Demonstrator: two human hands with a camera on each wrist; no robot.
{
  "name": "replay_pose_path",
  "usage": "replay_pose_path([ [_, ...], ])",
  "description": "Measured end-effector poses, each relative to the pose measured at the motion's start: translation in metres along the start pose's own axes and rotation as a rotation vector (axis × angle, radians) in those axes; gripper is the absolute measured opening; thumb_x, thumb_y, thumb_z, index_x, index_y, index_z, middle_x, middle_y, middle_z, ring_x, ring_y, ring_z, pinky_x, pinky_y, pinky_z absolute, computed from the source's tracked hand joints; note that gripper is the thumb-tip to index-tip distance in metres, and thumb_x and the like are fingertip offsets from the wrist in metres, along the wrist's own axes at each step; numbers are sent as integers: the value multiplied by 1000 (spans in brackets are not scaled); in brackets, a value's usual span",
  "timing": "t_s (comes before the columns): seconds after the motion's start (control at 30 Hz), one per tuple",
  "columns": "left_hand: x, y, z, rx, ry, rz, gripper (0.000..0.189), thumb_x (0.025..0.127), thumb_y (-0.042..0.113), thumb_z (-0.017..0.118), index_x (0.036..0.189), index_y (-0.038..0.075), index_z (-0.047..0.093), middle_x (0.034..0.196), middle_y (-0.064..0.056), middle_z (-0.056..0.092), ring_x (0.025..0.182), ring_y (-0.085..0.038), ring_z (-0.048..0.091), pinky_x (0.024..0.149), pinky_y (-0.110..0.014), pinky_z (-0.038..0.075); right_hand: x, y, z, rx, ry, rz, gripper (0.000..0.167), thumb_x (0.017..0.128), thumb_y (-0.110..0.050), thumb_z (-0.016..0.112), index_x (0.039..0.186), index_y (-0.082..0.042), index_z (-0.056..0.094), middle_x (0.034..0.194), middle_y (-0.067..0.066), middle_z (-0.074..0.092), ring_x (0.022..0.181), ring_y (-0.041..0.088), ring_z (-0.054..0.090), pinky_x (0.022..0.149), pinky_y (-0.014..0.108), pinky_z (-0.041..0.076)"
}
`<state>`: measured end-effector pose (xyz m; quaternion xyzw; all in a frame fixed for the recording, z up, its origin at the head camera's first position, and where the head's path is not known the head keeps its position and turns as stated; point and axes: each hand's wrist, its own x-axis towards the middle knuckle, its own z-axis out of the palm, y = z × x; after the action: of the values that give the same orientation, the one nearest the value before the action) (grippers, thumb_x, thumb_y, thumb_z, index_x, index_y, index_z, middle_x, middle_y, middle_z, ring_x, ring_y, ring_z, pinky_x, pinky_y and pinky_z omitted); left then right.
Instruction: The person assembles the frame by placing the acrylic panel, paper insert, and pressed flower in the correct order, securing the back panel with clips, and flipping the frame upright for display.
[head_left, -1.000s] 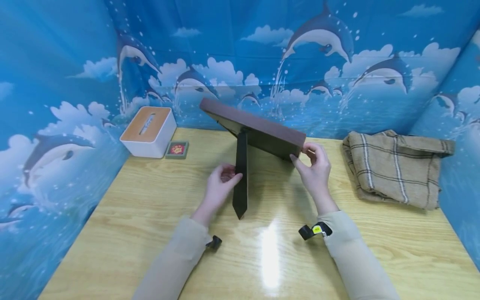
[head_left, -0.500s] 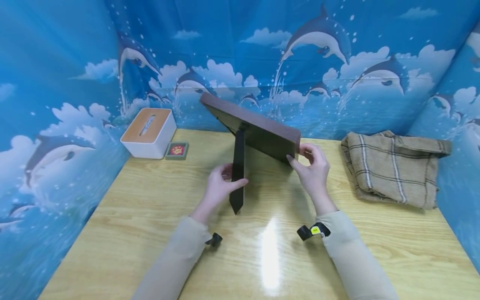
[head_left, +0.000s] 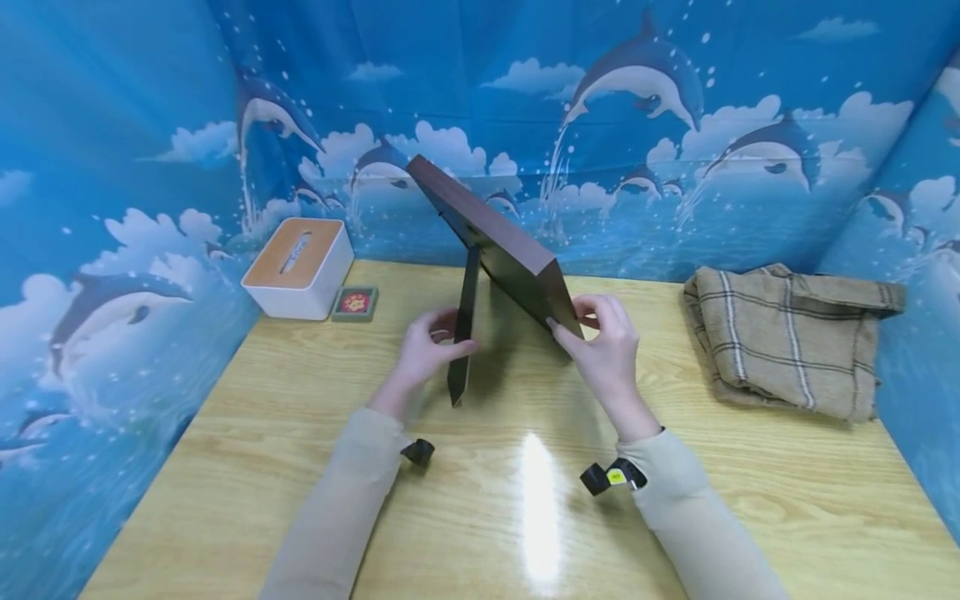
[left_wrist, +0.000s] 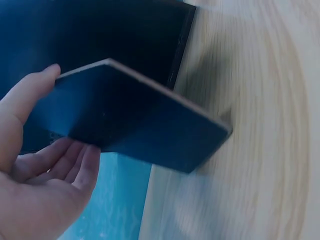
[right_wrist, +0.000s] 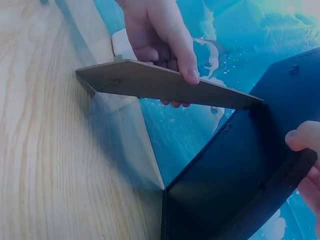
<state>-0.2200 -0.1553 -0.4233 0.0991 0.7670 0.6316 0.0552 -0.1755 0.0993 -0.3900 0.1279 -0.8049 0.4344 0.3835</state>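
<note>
A dark brown picture frame [head_left: 487, 217] stands tilted near the back of the table, its black back [right_wrist: 225, 175] facing me. From that back juts a flat hinged stand leg [head_left: 463, 325] with a pointed end. My left hand [head_left: 423, 348] pinches the leg partway along, thumb on one edge and fingers on the other, as the left wrist view shows with the leg [left_wrist: 145, 117] angled out from the back. On the other side my right hand [head_left: 607, 346] grips the frame's right edge; its thumb [right_wrist: 304, 137] lies on the back. The frame's front is hidden.
A white tissue box [head_left: 296, 271] with a wooden lid stands at the back left, beside a small green square piece [head_left: 355, 303] with a red centre. A folded plaid cloth [head_left: 787, 342] lies at the right. Dolphin-print curtains [head_left: 525, 100] enclose the wood-grain table [head_left: 300, 467].
The picture frame has turned and risen at its far left corner, its right end swinging left and toward me. Both hands have shifted left with it, the left still holding the leg.
</note>
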Motion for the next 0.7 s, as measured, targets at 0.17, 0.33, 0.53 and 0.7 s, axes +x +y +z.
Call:
replay_pose_path([
  [0.17, -3, 0, -5, 53, -13, -12, 65, 77, 15, 81, 131, -1, 50, 121, -17, 56, 111, -29, 54, 99, -37, 43, -1, -2, 2, -2, 0, 4, 29, 69, -4, 84, 91, -1, 66, 88, 10, 62, 82, 22, 60, 70, 33, 55],
  [0.33, -14, 5, -4, 171, 60, -25, 54, 76, 24, 82, 119, 2, 57, 110, -12, 58, 97, -25, 57, 86, -38, 49, -2, -2, 1, -6, -2, 11, 29, 69, -6, 85, 91, -1, 66, 88, 10, 62, 82, 22, 60, 70, 34, 55],
  [0.53, -30, 8, -1, 266, 55, -6, 37, 77, 19, 81, 105, 3, 62, 95, -8, 63, 85, -20, 61, 77, -32, 53, -2, -2, -1, -31, -23, 27, 31, 68, -7, 86, 91, -1, 66, 88, 11, 61, 80, 23, 61, 70, 37, 55],
  [0.7, -38, 9, -1, 262, 51, 15, 34, 77, 10, 80, 106, 1, 64, 97, -9, 64, 87, -21, 62, 77, -30, 55, -3, -3, -1, -39, -34, 40, 30, 68, -8, 86, 90, -2, 66, 88, 10, 62, 80, 21, 60, 70, 36, 54],
])
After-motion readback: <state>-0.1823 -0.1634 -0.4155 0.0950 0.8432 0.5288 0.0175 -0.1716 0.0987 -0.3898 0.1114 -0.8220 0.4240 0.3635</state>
